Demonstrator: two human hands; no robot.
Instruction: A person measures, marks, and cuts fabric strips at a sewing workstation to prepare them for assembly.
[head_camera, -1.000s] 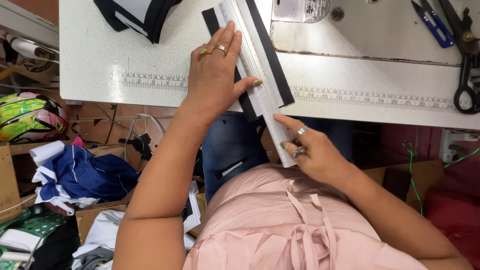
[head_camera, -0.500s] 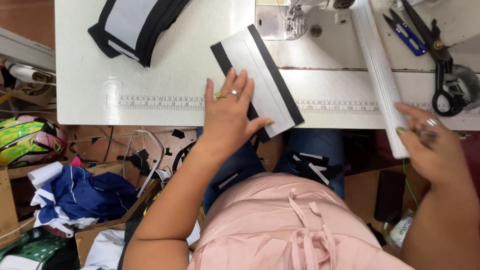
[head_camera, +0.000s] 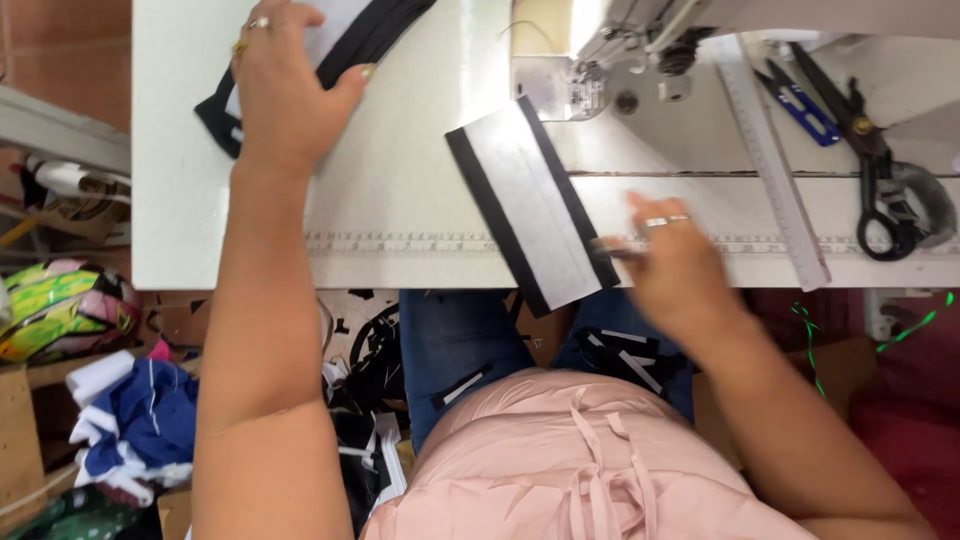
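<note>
The left hand (head_camera: 285, 95) has left the strip (head_camera: 535, 205) it was pressing half a second ago and now reaches far up the bench (head_camera: 400, 200), palm down on the bundle (head_camera: 340, 40) of black and white cloth, fingers spread, arm stretched straight. The right hand (head_camera: 680, 270) has let go of the ruler (head_camera: 770, 160), which now lies slanted on the bench by the scissors (head_camera: 880, 180), and has come in to the strip's lower right edge; it is blurred with motion, so I cannot tell whether it pinches the cloth or only touches it. The strip is a flat white rectangle bordered in black down both long sides, lying at a slant with its top end by the sewing machine (head_camera: 620, 50) and its lower end hanging just over the bench's front edge.
</note>
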